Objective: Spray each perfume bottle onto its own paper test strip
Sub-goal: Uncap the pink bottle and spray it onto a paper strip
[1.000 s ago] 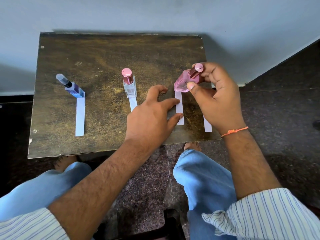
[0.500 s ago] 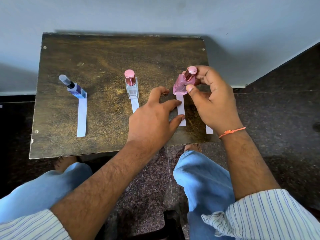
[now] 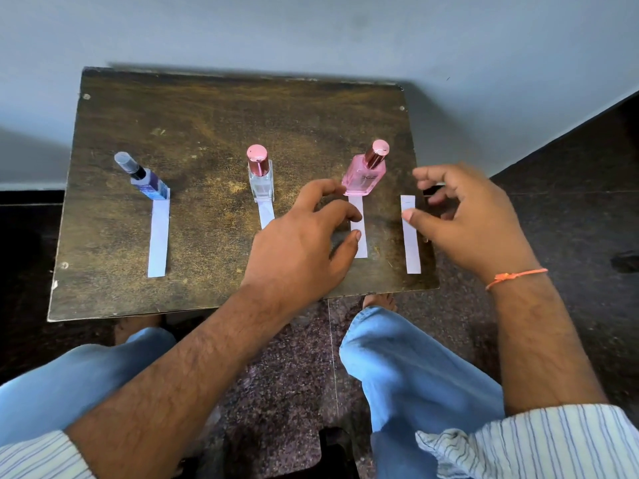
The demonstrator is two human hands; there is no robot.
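Three perfume bottles stand on the brown table (image 3: 214, 112), each at the far end of a white paper strip: a blue bottle (image 3: 148, 183) with a grey cap on the left strip (image 3: 158, 236), a clear bottle (image 3: 261, 178) with a pink cap on the middle strip (image 3: 265, 212), and a pink bottle (image 3: 366, 174). My left hand (image 3: 304, 243) rests open over the pink bottle's strip (image 3: 358, 216), fingertips touching it. My right hand (image 3: 466, 219) hovers open and empty to the right of the pink bottle, beside a fourth strip (image 3: 410, 236) that has no bottle.
The table's back edge meets a pale wall. Its right edge runs just past the fourth strip. Below the front edge are my knees in blue jeans (image 3: 408, 361) and a dark stone floor (image 3: 570, 202).
My right hand has set the pink bottle down upright at the head of its strip, let go, and drawn back to the right. My left hand stays on the strip.
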